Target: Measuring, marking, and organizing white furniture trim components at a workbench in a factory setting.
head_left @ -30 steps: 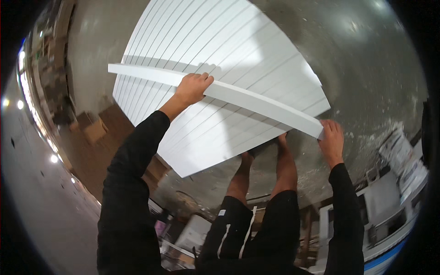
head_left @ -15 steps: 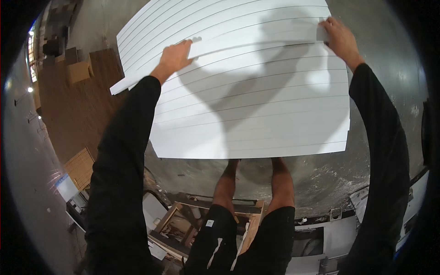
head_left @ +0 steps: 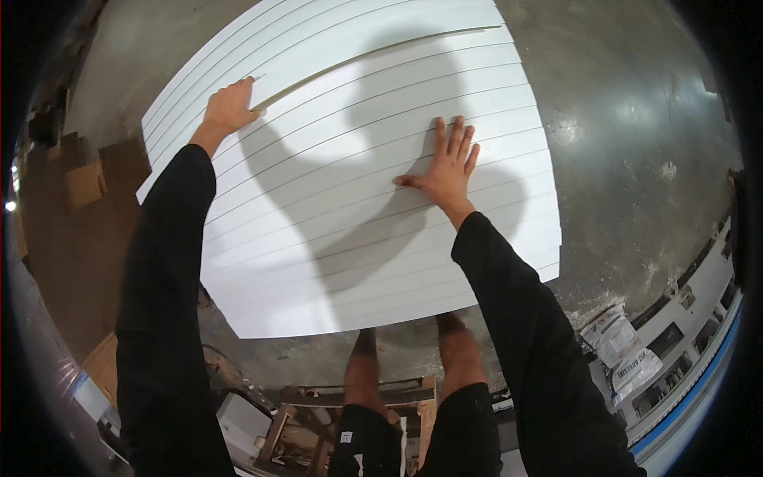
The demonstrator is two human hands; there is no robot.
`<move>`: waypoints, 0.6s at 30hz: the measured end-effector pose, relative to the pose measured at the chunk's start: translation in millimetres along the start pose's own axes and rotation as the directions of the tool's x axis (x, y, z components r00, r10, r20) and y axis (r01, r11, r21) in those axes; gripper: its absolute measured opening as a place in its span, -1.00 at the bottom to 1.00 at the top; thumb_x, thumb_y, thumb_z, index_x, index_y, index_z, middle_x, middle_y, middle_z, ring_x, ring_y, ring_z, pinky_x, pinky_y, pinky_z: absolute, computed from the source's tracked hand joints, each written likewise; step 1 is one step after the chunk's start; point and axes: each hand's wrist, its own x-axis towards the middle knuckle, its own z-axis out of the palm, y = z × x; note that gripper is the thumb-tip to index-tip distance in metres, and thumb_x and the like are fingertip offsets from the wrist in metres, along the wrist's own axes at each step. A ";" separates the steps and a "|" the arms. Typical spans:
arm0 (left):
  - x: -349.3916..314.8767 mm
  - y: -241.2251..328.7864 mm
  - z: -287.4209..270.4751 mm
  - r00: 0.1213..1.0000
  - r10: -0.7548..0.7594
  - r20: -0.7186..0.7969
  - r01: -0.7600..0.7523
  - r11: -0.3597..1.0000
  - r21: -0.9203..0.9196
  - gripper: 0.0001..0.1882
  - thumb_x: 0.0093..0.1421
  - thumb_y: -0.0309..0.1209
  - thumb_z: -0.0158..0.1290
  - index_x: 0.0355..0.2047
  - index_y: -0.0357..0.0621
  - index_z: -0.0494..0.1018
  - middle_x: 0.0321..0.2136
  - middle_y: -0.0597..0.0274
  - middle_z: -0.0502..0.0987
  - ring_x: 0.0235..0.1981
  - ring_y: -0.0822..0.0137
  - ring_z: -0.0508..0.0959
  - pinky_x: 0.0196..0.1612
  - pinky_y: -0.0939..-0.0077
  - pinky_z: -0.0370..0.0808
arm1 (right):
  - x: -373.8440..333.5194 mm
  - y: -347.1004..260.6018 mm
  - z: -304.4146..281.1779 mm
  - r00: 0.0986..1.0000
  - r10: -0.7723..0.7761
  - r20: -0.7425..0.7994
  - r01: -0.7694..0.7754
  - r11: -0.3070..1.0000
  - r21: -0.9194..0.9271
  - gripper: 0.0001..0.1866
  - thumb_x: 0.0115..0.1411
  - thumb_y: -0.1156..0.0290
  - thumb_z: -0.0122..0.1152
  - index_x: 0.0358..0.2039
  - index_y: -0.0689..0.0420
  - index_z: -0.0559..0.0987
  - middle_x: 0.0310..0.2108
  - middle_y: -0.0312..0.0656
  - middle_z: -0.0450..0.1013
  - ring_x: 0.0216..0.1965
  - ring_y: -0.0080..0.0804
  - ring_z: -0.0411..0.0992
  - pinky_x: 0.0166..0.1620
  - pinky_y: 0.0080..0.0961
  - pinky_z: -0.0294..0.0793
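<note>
Many long white boards [head_left: 381, 262] lie side by side as a broad white surface in front of me, with thin dark seams between them. My left hand [head_left: 229, 109] grips one white board [head_left: 318, 60] near its left part, thumb on its near edge and fingertips by its far edge. A wider grey gap runs along that board's near side. My right hand [head_left: 447, 168] is spread palm down over the middle boards, fingers apart and holding nothing. Whether its palm presses on them I cannot tell. Shadows of my head and arms fall across the white surface.
Grey concrete floor [head_left: 628, 159] surrounds the boards. Brown sheets [head_left: 71, 262] and a cardboard piece [head_left: 85, 184] lie at the left. Near my legs stands a wooden frame [head_left: 278, 433] with scraps. A white plastic bag [head_left: 628, 350] is at the lower right beside grey machinery [head_left: 675, 342].
My right hand has let go of the board's right end and come down and left, fingers spread. My left hand still grips the board. The whole view has shifted.
</note>
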 end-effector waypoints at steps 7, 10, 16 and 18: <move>49.2 14.9 -4.5 0.994 0.098 0.045 -0.097 0.995 -0.037 -0.27 0.01 -0.18 0.40 0.16 -0.22 0.45 -0.09 -0.08 0.67 -0.06 -0.10 0.69 -0.01 0.05 0.65 | -1.9 -4.6 -1.4 0.998 0.041 0.056 -0.044 0.997 0.056 0.65 -0.34 -0.28 0.72 0.62 -0.07 -0.16 0.62 0.13 -0.46 0.61 0.22 -0.57 0.52 0.28 -0.51; 61.6 18.0 -15.3 0.991 0.118 0.069 -0.113 0.991 -0.075 -0.18 0.00 -0.12 0.38 0.23 -0.24 0.41 -0.01 -0.11 0.64 0.02 -0.12 0.63 0.06 0.04 0.59 | 1.2 -4.6 -6.3 0.992 0.063 0.112 -0.068 0.997 0.044 0.65 -0.32 -0.28 0.71 0.61 -0.07 -0.19 0.62 0.13 -0.49 0.60 0.22 -0.61 0.52 0.27 -0.55; 60.4 17.3 -4.6 0.993 0.120 -0.006 -0.120 0.989 -0.088 -0.25 -0.02 -0.17 0.42 0.15 -0.21 0.45 0.00 -0.04 0.64 -0.01 -0.08 0.66 0.03 0.05 0.63 | 3.8 -7.3 -12.2 0.980 0.095 0.172 -0.102 0.994 0.028 0.65 -0.29 -0.26 0.72 0.61 -0.07 -0.22 0.62 0.11 -0.54 0.60 0.21 -0.65 0.52 0.25 -0.58; 60.4 15.1 -4.0 0.995 0.097 -0.039 -0.100 0.991 -0.089 -0.23 -0.01 -0.15 0.41 0.17 -0.21 0.44 0.00 -0.03 0.64 -0.01 -0.07 0.67 0.02 0.06 0.64 | 4.3 -8.7 -11.7 0.980 0.096 0.174 -0.103 0.994 0.032 0.65 -0.29 -0.26 0.72 0.61 -0.07 -0.22 0.62 0.11 -0.55 0.60 0.20 -0.65 0.52 0.24 -0.58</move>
